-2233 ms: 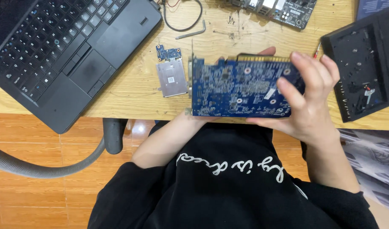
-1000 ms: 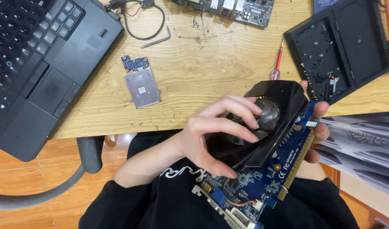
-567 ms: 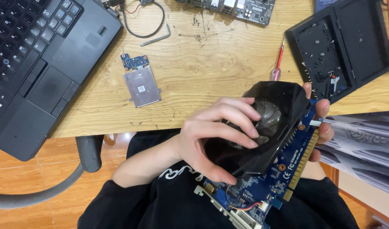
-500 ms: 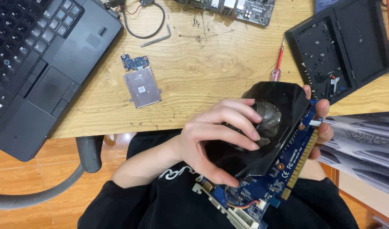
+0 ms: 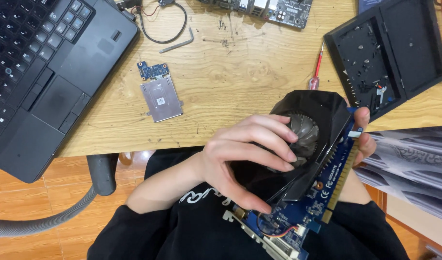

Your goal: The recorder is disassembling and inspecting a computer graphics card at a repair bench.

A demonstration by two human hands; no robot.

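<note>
A: Left hand (image 5: 240, 161) first. What's it doing?

B: Spread over the black fan shroud (image 5: 317, 113) of the graphics card (image 5: 322, 188). Fingertips on the fan (image 5: 305, 132), thumb hooked under the shroud's lower edge. Gripping the card, pressing from on top. Wrist bent, forearm coming up from the lap.

A: Right hand (image 5: 363, 139)?

B: Mostly hidden behind the card. Only fingertips show, curled over the far long edge, opposite the left hand. Looks like it clamps the board from behind, so the card is pinched between both hands.

A: Where's the card sit?

B: Off the wooden desk (image 5: 240, 77), tilted over the lap, fan side up, bracket end nearest the body. Probably held that way to face the fan to the eyes.

A: Around it?

B: Just beyond the left hand's fingers, a red-handled screwdriver (image 5: 316, 72). Past the right hand, an open black case (image 5: 389, 53). Further out on the left hand's side, a small metal drive caddy (image 5: 160, 98), then a hex key (image 5: 177, 45) and a black laptop (image 5: 42, 72).
</note>
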